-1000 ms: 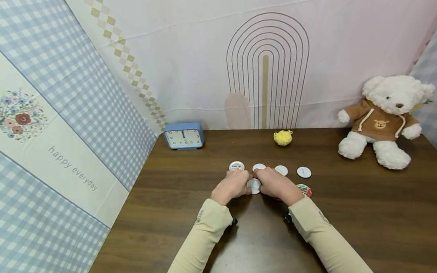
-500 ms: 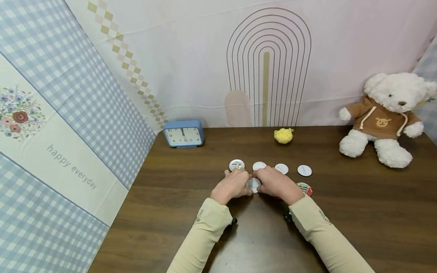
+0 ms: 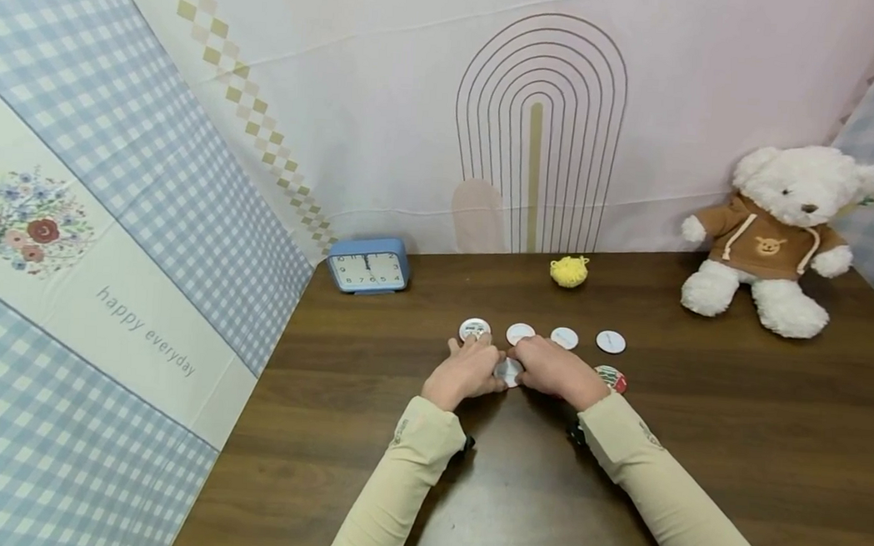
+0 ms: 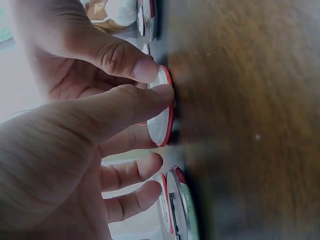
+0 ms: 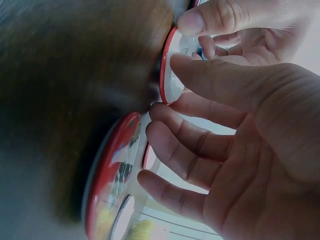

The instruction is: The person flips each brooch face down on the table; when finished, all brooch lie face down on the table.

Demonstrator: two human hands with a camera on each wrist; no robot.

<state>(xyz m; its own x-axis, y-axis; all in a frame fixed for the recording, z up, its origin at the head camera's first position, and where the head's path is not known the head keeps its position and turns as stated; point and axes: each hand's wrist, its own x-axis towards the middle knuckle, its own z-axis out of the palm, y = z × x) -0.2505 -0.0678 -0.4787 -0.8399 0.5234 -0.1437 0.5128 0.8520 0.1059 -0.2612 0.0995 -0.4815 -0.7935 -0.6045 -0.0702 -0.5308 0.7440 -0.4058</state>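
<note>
Between my two hands is a round white disc (image 3: 508, 373) with a thin red rim, held low over the wooden table. My left hand (image 3: 464, 371) pinches its left edge between thumb and finger. From the other side my right hand (image 3: 557, 368) grips the right edge. In the left wrist view both thumbs press on the white face of the disc (image 4: 159, 117), close together. The other fingers of the right hand spread loosely past the disc (image 5: 171, 75) in the right wrist view.
Behind the hands is a row of white round pieces, such as the leftmost (image 3: 474, 330) and rightmost (image 3: 610, 342). A red and green round badge (image 3: 611, 379) lies beside the right wrist. Farther back are a blue clock (image 3: 369, 266), a yellow fuzzy ball (image 3: 569, 271) and a teddy bear (image 3: 773, 243).
The head view has tilted slightly. Both hands stay at the white disc with almost no visible movement.
</note>
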